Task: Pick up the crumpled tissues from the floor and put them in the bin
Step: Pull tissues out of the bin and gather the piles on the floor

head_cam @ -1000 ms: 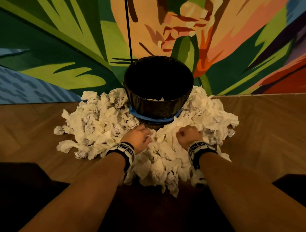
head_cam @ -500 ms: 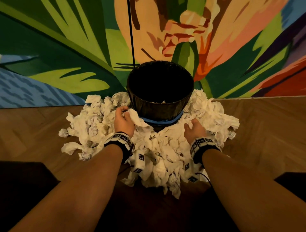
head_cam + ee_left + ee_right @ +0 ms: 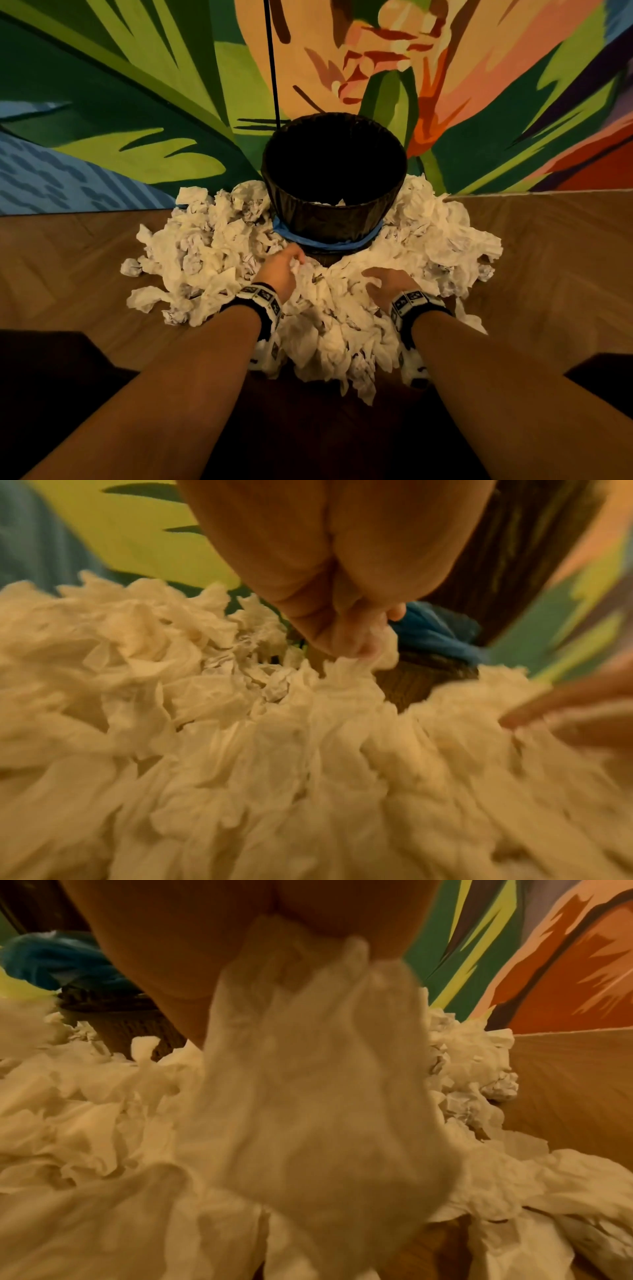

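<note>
A dark woven bin (image 3: pixel 334 214) with a black liner stands against the wall, a little white tissue showing inside. Crumpled white tissues (image 3: pixel 212 246) are heaped on the floor round its base. My left hand (image 3: pixel 295 263) is down in the heap just in front of the bin, and its fingertips (image 3: pixel 359 650) pinch a tissue (image 3: pixel 346 666). My right hand (image 3: pixel 375 283) lies to the right on the heap with its fingers curled into it. In the right wrist view a blurred wad of tissue (image 3: pixel 308 1074) hangs from that palm.
The painted wall (image 3: pixel 137 102) rises right behind the bin, with a thin black cord (image 3: pixel 272 68) running down it. A blue band (image 3: pixel 329 242) wraps the bin's lower part. Bare wood floor (image 3: pixel 555 260) lies on both sides of the heap.
Half a second ago my left hand was raised beside the bin's rim with a tissue; it is now lower on the heap. My right hand has drawn back towards me and closed on tissue.
</note>
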`<action>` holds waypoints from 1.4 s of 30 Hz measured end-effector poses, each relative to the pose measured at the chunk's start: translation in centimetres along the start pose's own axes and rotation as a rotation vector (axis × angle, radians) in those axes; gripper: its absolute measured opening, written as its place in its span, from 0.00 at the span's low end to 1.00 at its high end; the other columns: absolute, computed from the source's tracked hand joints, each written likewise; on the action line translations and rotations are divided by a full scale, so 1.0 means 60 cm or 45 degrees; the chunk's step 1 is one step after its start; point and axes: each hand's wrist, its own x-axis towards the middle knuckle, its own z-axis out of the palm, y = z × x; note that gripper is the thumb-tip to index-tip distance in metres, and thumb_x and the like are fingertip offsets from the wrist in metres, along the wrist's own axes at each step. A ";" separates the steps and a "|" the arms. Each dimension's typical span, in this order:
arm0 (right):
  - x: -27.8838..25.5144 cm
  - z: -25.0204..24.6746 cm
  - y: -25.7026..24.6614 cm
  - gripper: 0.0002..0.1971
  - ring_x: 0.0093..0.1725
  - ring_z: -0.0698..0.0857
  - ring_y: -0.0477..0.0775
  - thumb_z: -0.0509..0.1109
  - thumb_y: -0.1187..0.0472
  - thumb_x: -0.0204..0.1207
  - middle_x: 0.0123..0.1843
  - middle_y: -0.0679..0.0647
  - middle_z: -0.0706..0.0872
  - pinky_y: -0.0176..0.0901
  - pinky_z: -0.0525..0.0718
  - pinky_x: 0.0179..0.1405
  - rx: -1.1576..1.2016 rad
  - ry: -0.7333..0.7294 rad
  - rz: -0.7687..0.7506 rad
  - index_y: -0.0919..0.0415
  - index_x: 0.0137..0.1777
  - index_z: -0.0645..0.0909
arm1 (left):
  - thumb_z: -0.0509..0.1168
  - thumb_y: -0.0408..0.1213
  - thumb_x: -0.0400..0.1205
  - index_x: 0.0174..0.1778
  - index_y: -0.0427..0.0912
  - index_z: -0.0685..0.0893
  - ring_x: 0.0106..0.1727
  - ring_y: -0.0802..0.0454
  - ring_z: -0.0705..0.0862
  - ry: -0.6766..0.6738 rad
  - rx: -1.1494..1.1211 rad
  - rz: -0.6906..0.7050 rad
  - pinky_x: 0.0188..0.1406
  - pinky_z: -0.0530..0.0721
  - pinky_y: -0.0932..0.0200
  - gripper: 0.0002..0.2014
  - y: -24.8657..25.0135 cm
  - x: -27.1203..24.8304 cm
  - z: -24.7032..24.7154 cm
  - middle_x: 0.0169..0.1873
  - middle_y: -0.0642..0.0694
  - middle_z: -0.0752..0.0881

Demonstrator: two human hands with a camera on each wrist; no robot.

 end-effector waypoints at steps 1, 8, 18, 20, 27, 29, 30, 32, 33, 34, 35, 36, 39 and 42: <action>0.002 -0.001 -0.001 0.15 0.63 0.82 0.59 0.64 0.50 0.81 0.70 0.54 0.82 0.47 0.83 0.59 0.008 0.013 0.004 0.40 0.66 0.80 | 0.54 0.19 0.75 0.44 0.60 0.72 0.32 0.47 0.80 -0.126 0.093 0.045 0.25 0.75 0.57 0.24 0.001 -0.001 0.007 0.36 0.46 0.80; 0.001 -0.007 -0.001 0.08 0.44 0.83 0.47 0.71 0.50 0.77 0.53 0.47 0.88 0.37 0.80 0.44 0.341 0.201 -0.057 0.35 0.39 0.84 | 0.65 0.55 0.81 0.77 0.62 0.68 0.64 0.44 0.81 -0.467 0.823 0.263 0.58 0.82 0.49 0.28 0.006 -0.007 0.038 0.67 0.47 0.79; -0.007 -0.029 -0.004 0.08 0.63 0.83 0.56 0.74 0.49 0.77 0.54 0.50 0.90 0.38 0.75 0.59 0.806 0.407 0.011 0.50 0.49 0.90 | 0.71 0.45 0.79 0.54 0.58 0.86 0.57 0.46 0.82 -0.323 0.714 0.268 0.54 0.81 0.53 0.09 -0.006 -0.001 0.035 0.56 0.49 0.80; -0.007 -0.035 -0.004 0.15 0.65 0.82 0.61 0.70 0.45 0.78 0.55 0.54 0.88 0.42 0.75 0.60 0.846 0.423 0.093 0.54 0.56 0.87 | 0.75 0.49 0.76 0.47 0.53 0.88 0.53 0.47 0.81 -0.199 0.463 0.265 0.52 0.78 0.58 0.08 -0.008 -0.003 0.028 0.50 0.49 0.79; -0.008 -0.062 -0.011 0.12 0.47 0.87 0.60 0.72 0.53 0.79 0.45 0.57 0.89 0.53 0.85 0.55 1.056 0.455 0.209 0.54 0.37 0.76 | 0.63 0.38 0.81 0.46 0.50 0.74 0.35 0.42 0.85 0.094 -0.302 0.009 0.34 0.84 0.53 0.03 0.005 -0.007 -0.014 0.34 0.40 0.82; -0.012 -0.068 -0.018 0.08 0.33 0.87 0.59 0.70 0.61 0.81 0.43 0.62 0.90 0.54 0.88 0.36 1.298 0.442 0.195 0.57 0.42 0.75 | 0.57 0.32 0.84 0.44 0.51 0.72 0.40 0.36 0.87 0.143 -0.562 -0.061 0.39 0.90 0.45 0.08 0.015 -0.008 -0.032 0.41 0.37 0.85; -0.016 -0.073 -0.020 0.06 0.27 0.83 0.57 0.70 0.61 0.81 0.41 0.63 0.90 0.48 0.85 0.26 1.324 0.457 0.178 0.57 0.48 0.75 | 0.55 0.30 0.85 0.43 0.51 0.71 0.37 0.37 0.87 0.173 -0.647 -0.080 0.36 0.91 0.44 0.11 0.019 -0.008 -0.040 0.42 0.35 0.86; -0.021 -0.085 -0.022 0.07 0.22 0.78 0.53 0.72 0.54 0.79 0.33 0.59 0.86 0.40 0.76 0.18 1.263 0.537 0.132 0.53 0.50 0.77 | 0.53 0.30 0.85 0.43 0.52 0.72 0.27 0.41 0.83 0.294 -0.679 -0.079 0.26 0.87 0.46 0.11 0.028 -0.004 -0.062 0.34 0.35 0.83; -0.025 -0.095 -0.024 0.08 0.21 0.76 0.52 0.73 0.51 0.78 0.29 0.56 0.82 0.37 0.73 0.17 1.288 0.580 0.101 0.52 0.48 0.79 | 0.54 0.32 0.85 0.44 0.52 0.73 0.25 0.44 0.80 0.385 -0.652 -0.074 0.24 0.83 0.48 0.10 0.032 0.000 -0.073 0.31 0.37 0.81; -0.027 -0.110 -0.026 0.09 0.20 0.74 0.52 0.74 0.48 0.76 0.27 0.55 0.80 0.37 0.70 0.17 1.334 0.612 0.074 0.53 0.46 0.82 | 0.57 0.35 0.83 0.44 0.52 0.74 0.25 0.46 0.79 0.483 -0.629 -0.076 0.24 0.80 0.51 0.06 0.039 0.004 -0.088 0.30 0.40 0.79; -0.027 -0.127 -0.027 0.10 0.22 0.73 0.51 0.73 0.46 0.76 0.26 0.54 0.78 0.38 0.70 0.20 1.349 0.659 0.066 0.53 0.44 0.84 | 0.60 0.38 0.81 0.44 0.50 0.75 0.27 0.50 0.78 0.574 -0.609 -0.075 0.26 0.78 0.56 0.02 0.044 0.008 -0.104 0.31 0.42 0.79; -0.026 -0.149 -0.028 0.11 0.24 0.73 0.52 0.71 0.46 0.76 0.27 0.53 0.78 0.40 0.71 0.23 1.339 0.707 0.066 0.53 0.43 0.85 | 0.64 0.39 0.78 0.45 0.49 0.74 0.29 0.52 0.78 0.655 -0.574 -0.067 0.28 0.77 0.58 0.04 0.049 0.017 -0.122 0.34 0.42 0.80; -0.016 -0.236 -0.032 0.03 0.30 0.72 0.51 0.66 0.59 0.75 0.34 0.52 0.76 0.44 0.69 0.29 1.378 0.821 0.014 0.53 0.43 0.81 | 0.66 0.35 0.79 0.48 0.44 0.72 0.40 0.46 0.78 0.758 -0.376 0.012 0.40 0.75 0.55 0.08 0.072 0.046 -0.180 0.46 0.37 0.81; 0.001 -0.331 -0.047 0.21 0.41 0.78 0.53 0.62 0.69 0.77 0.47 0.55 0.77 0.45 0.76 0.38 1.090 0.858 0.014 0.54 0.68 0.68 | 0.59 0.35 0.86 0.50 0.43 0.72 0.35 0.45 0.85 0.756 -0.417 0.122 0.31 0.82 0.51 0.02 0.114 0.077 -0.231 0.50 0.39 0.85</action>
